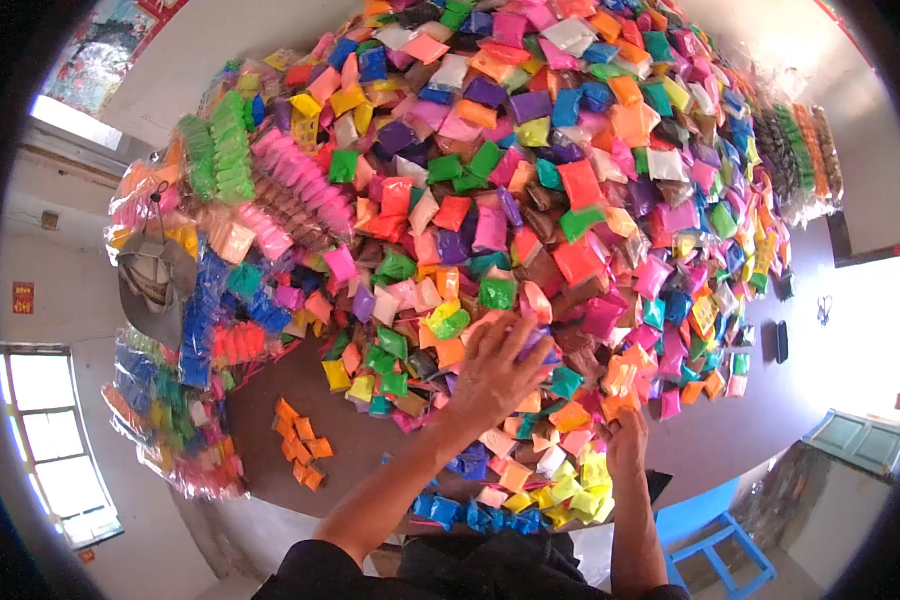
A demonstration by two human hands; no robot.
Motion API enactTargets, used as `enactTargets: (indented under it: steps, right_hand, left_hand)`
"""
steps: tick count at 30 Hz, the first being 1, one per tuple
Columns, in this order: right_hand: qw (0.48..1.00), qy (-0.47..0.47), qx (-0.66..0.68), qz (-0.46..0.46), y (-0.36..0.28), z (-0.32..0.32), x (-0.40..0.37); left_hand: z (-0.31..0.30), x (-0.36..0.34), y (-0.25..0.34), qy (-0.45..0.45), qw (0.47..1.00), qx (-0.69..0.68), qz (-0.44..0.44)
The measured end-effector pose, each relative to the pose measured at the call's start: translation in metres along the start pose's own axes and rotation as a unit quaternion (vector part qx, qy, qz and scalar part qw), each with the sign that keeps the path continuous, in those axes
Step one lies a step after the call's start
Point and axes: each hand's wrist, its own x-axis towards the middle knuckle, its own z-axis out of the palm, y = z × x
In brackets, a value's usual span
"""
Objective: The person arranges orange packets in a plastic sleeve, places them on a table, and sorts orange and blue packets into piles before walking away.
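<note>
L hand (pixel 495 370) on pkts (pixel 530 200), R hand (pixel 627 445) prob gripping, labels (pixel 705 312) blurred

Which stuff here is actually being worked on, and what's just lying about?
In hand:
- left hand, spread flat on the heap of coloured packets
- right hand, at the heap's near edge

Lying about:
- loose orange packets
- bundled packets
- grey cap
- blue stool

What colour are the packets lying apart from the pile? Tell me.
Orange packets, left of the left hand; clearest in head view.
</note>
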Motion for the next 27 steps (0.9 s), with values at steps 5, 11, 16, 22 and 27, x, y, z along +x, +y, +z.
enactTargets:
  steps: [5, 11, 16, 22, 27]
  right_hand:
    - [1.000, -0.019, -0.005, 0.002, 0.010, -0.018, 0.002]
    - [1.000, -0.010, 0.009, -0.024, -0.013, 0.009, -0.022]
    - [0.999, -0.027, -0.030, -0.012, -0.008, 0.009, -0.026]
    - [0.993, -0.080, -0.073, -0.036, -0.007, 0.032, -0.044]
    - [0.985, -0.098, -0.142, -0.030, 0.009, 0.034, -0.051]
  left_hand:
    - [-0.017, -0.006, -0.017, 0.012, 0.996, -0.011, -0.083]
    - [-0.024, -0.010, -0.032, 0.015, 0.992, -0.044, -0.121]
    - [-0.028, -0.012, -0.026, 0.045, 0.985, -0.089, -0.140]
    - [-0.027, -0.025, -0.028, 0.060, 0.986, -0.058, -0.142]
    - [-0.031, -0.028, -0.027, 0.081, 0.973, -0.131, -0.171]
